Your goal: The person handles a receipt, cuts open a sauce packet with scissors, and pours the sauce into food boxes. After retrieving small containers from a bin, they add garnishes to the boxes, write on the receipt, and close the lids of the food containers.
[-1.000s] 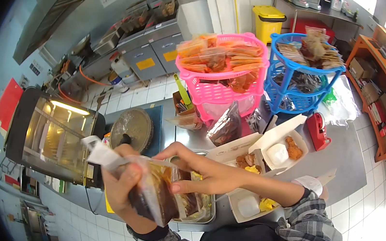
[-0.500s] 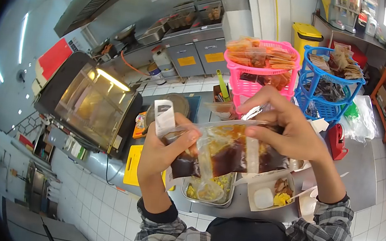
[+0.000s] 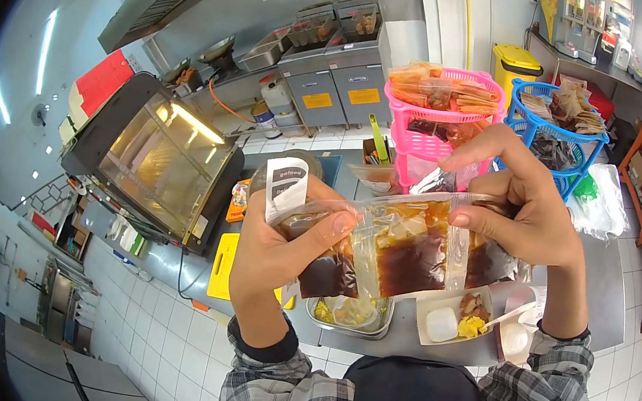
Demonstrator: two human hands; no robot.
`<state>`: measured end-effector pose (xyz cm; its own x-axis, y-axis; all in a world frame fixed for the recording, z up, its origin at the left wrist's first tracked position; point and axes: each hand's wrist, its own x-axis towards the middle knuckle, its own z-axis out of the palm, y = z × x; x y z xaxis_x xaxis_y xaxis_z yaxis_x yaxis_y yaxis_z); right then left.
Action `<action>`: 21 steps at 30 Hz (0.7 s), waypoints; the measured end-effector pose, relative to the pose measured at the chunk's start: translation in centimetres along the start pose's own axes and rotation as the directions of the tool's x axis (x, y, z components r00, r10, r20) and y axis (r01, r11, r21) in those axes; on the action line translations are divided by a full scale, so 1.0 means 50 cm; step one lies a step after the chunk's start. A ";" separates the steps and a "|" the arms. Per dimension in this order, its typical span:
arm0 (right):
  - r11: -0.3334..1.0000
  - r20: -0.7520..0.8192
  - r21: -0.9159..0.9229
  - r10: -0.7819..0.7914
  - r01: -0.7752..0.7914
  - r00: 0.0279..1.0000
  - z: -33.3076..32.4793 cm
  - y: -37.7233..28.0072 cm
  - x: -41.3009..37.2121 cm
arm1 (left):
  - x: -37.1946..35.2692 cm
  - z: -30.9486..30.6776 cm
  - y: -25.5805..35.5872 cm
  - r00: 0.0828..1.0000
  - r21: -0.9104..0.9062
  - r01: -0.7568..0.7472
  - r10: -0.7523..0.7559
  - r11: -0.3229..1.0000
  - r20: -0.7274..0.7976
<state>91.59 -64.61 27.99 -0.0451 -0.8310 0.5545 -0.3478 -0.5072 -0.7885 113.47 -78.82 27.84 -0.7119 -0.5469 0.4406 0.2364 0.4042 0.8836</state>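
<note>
A strip of clear sauce packets point(image 3: 411, 257) filled with dark brown sauce is stretched between my hands, above the counter. My left hand point(image 3: 270, 251) is closed on its left end, thumb in front. A printed paper slip point(image 3: 287, 186) stands up at that hand's fingers. Thumb and fingers of my right hand point(image 3: 538, 213) pinch the strip's upper right edge, while the index finger is raised. Beneath lie a metal tray point(image 3: 381, 330) of yellow-green food, partly hidden by the packets, and an open paper box point(image 3: 427, 328) with rice, meat and egg.
Behind the strip stand a pink basket rack point(image 3: 400, 122) and a blue basket rack point(image 3: 592, 147) with packets. A red tape dispenser was beside the right arm; a glass warming cabinet point(image 3: 159, 167) and yellow board point(image 3: 223, 269) are left. Fryers point(image 3: 329, 80) line the back.
The strip is now flatter and turned more towards me, and its loose lower flap no longer hangs as far. Both hands still grip it; the right hand has shifted slightly right. The view moved slightly.
</note>
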 end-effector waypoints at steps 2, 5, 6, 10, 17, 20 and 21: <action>1.000 0.002 -0.030 0.010 -0.010 1.000 -0.007 -0.007 -0.005 | 0.000 0.000 0.002 1.000 0.003 -0.023 0.023 1.000 0.001; 0.999 -0.003 -0.035 -0.021 0.021 1.000 -0.009 -0.012 -0.006 | 0.001 0.003 0.010 0.998 0.046 -0.054 0.053 0.997 0.023; 0.998 -0.011 -0.010 -0.062 0.062 0.998 -0.008 -0.013 -0.007 | 0.000 0.006 0.012 0.998 0.033 -0.062 0.061 0.998 0.012; 0.996 -0.006 -0.019 -0.085 0.085 0.996 -0.018 -0.012 -0.013 | 0.001 0.010 0.015 0.995 0.024 -0.094 0.094 0.995 0.014; 0.997 -0.001 -0.006 -0.077 0.077 0.997 -0.019 -0.026 -0.015 | 0.001 0.011 0.015 0.993 -0.006 -0.118 0.118 0.993 0.014; 0.998 -0.006 -0.017 -0.062 0.062 0.998 -0.021 -0.025 -0.018 | -0.002 0.012 0.016 0.997 0.008 -0.072 0.071 0.997 0.009; 0.999 -0.018 -0.015 -0.047 0.047 0.999 -0.020 -0.024 -0.019 | -0.002 0.014 0.015 0.996 0.007 -0.086 0.086 0.996 0.006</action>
<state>91.09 -62.99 28.67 -0.0458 -0.8020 0.5955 -0.3640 -0.5418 -0.7576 113.25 -77.96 28.37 -0.6931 -0.5053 0.5141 0.2920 0.4552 0.8411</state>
